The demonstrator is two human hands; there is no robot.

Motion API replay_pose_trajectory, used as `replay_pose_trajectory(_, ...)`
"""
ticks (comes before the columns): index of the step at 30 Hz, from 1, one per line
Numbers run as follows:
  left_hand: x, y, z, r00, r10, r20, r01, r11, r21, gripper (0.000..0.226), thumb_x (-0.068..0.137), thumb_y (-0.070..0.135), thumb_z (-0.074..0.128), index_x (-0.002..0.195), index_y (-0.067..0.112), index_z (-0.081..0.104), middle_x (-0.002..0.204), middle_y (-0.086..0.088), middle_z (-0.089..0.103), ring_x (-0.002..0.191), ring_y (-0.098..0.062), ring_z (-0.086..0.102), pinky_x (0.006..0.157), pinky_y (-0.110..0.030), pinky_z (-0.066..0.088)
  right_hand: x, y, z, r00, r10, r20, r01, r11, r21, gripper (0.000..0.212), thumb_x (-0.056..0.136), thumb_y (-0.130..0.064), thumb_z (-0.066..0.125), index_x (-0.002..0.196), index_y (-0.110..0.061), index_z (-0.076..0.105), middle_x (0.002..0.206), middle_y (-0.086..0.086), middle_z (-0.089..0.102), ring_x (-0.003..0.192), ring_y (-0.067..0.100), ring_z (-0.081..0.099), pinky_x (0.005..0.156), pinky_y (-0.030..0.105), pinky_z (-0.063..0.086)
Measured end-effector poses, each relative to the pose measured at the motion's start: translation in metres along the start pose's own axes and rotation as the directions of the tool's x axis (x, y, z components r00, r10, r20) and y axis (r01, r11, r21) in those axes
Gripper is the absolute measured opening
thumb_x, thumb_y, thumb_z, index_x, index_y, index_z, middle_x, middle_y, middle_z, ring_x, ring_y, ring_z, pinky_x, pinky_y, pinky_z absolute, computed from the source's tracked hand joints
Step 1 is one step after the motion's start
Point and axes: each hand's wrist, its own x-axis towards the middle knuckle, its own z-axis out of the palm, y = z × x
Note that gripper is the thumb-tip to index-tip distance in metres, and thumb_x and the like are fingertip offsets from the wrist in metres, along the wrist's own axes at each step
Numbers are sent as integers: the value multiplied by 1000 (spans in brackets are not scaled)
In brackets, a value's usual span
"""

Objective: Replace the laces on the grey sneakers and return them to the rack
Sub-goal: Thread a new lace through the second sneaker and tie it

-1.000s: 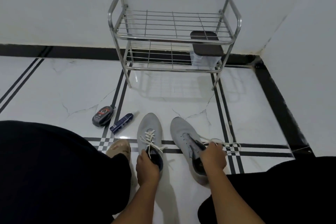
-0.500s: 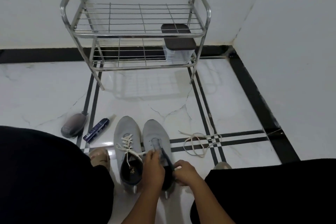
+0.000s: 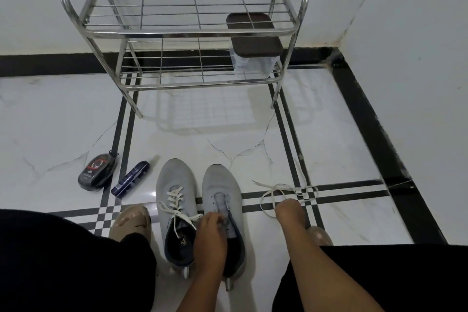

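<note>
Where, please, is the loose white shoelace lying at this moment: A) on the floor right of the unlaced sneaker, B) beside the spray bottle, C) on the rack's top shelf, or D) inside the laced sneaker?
A: the loose white shoelace lies on the floor tiles right of the unlaced sneaker, at the right hand.

Half a second ago both hands met at the tongue of the unlaced sneaker (image 3: 222,213); now the right hand (image 3: 291,213) has left it and reached out to the loose lace (image 3: 286,191) lying on the floor to that sneaker's right, its fingers hidden so that any grasp cannot be told. The left hand (image 3: 210,233) has slid slightly back along the unlaced sneaker, fingers curled at its tongue.
</note>
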Motion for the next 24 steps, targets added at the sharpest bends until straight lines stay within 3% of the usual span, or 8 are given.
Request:
replay_pose_trajectory(4, 1, 0, 2, 1000, 27, -5, -27, 999, 41, 20, 92, 5, 48, 92, 23, 57, 105, 11, 55, 93, -12, 52, 68, -27, 40, 19, 9, 14, 995, -104, 10, 104, 990, -100, 12, 89, -17, 55, 91, -8, 62, 98, 10, 67, 79, 23, 56, 63, 27, 43)
replay_pose_trajectory(9, 4, -4, 7, 996, 92, -16, -91, 995, 41, 16, 89, 6, 52, 91, 22, 58, 103, 10, 54, 93, -13, 53, 71, -29, 45, 21, 18, 32, 993, -112, -28, 109, 989, -105, 18, 91, -25, 54, 102, -12, 60, 102, 9, 64, 95, 28, 61, 74, 32, 49)
replay_pose_trajectory(15, 8, -6, 12, 996, 78, -45, -77, 997, 22, 14, 86, 8, 55, 82, 22, 56, 103, 8, 53, 91, -15, 53, 72, -30, 46, 1, 8, 32, 991, -61, -117, 59, 998, -19, 26, 98, -35, 45, 96, -15, 63, 99, 7, 68, 97, 28, 60, 89, 37, 40)
replay_pose_trajectory(17, 9, 1, 12, 995, 59, -74, -61, 998, -25, 11, 84, 9, 56, 81, 20, 58, 104, 5, 54, 91, -17, 54, 74, -31, 46, -7, -5, 26, 989, -54, -135, 64, 995, 74, 34, 100, -37, 40, 98, -14, 65, 101, 7, 67, 101, 29, 59, 89, 38, 39)
replay_pose_trajectory(19, 13, 15, 9, 987, 38, -155, -50, 996, -71, 8, 83, 13, 57, 82, 19, 63, 99, 2, 57, 88, -19, 55, 74, -33, 46, -18, -26, 11, 999, -51, -1, 50, 966, 253, 30, 99, -23, 40, 103, -8, 66, 103, 11, 66, 99, 27, 62, 80, 33, 43)
replay_pose_trajectory(21, 21, 31, 6, 982, 6, -190, -39, 984, -174, 12, 86, 14, 55, 88, 20, 66, 95, 3, 62, 87, -20, 59, 75, -33, 48, -28, -49, -7, 985, -90, 147, 18, 902, 431, 18, 93, -8, 48, 84, -5, 63, 79, 11, 63, 66, 15, 63, 60, 23, 46)
replay_pose_trajectory(22, 24, 42, 1, 991, -12, -130, -25, 960, -280, 17, 90, 13, 52, 95, 21, 66, 98, 4, 64, 92, -18, 61, 79, -31, 49, -38, -58, -18, 967, -124, 223, -21, 833, 553, 17, 92, -6, 50, 78, -6, 60, 69, 8, 60, 54, 12, 59, 56, 20, 46)
replay_pose_trajectory(24, 26, 66, -6, 996, 38, 86, 5, 893, -451, 26, 97, 14, 44, 115, 22, 62, 114, 8, 63, 107, -10, 57, 90, -23, 45, -59, -68, -39, 933, -228, 278, -28, 724, 689, 11, 94, -8, 53, 87, -6, 61, 72, 7, 65, 61, 13, 61, 69, 28, 53)
